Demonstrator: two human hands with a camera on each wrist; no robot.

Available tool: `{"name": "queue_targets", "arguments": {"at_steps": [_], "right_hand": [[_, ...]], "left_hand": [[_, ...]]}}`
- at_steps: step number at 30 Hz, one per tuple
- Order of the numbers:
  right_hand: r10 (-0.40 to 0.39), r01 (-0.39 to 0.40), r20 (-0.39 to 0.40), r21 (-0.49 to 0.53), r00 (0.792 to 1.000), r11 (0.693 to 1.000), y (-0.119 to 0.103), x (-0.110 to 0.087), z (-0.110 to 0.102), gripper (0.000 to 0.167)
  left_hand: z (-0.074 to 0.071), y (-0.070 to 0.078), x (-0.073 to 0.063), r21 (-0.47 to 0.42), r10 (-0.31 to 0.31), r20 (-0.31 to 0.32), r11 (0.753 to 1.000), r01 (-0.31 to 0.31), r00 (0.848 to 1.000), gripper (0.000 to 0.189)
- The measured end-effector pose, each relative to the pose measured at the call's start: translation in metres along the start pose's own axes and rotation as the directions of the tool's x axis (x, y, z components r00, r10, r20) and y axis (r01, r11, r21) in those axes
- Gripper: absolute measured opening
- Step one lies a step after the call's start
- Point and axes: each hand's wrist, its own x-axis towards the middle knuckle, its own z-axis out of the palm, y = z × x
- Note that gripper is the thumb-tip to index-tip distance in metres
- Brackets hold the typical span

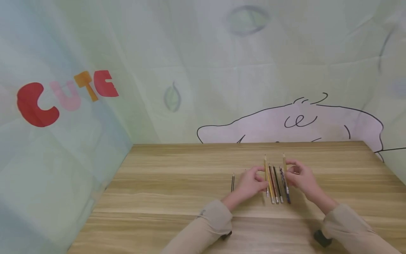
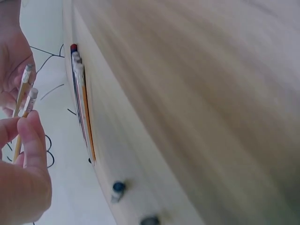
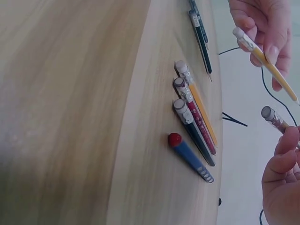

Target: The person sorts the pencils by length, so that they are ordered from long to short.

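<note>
The left hand (image 1: pixel 248 184) is pinching a yellow pencil (image 1: pixel 265 166) and the right hand (image 1: pixel 302 179) another pencil (image 1: pixel 284 163), apparently holding both clear of the row of pencils (image 3: pixel 198 118) lying below.

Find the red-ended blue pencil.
In the right wrist view, the blue pencil lies on the table, right of centre, beside a dark pencil.

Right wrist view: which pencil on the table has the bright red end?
The blue pencil, outermost in its row. The black pencil, maroon pencil and yellow pencil beside it show silvery bands below their erasers.
</note>
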Motion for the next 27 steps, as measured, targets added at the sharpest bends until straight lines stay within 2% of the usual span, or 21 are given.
{"name": "queue_targets", "arguments": {"at_steps": [7,14,20,27], "right_hand": [[-0.024,0.024,0.001,0.019,1.000,1.000,0.004,-0.005,-0.003,0.046],[-0.033,0.033,0.005,0.026,0.999,0.999,0.007,-0.008,-0.004,0.045],[-0.025,0.025,0.011,0.020,1.000,0.999,0.008,-0.009,-0.005,0.046],[-0.033,0.032,0.021,0.035,0.999,0.999,0.009,-0.010,-0.008,0.044]], "left_hand": [[0.017,0.007,0.001,-0.063,-0.022,-0.003,0.998,0.022,1.000,0.051],[0.027,0.012,0.002,-0.034,-0.018,0.000,0.999,0.018,1.000,0.050],[0.037,0.013,0.006,-0.084,-0.023,0.002,0.996,0.023,1.000,0.047],[0.044,0.016,0.006,-0.060,-0.026,-0.007,0.998,0.026,1.000,0.045]]}}
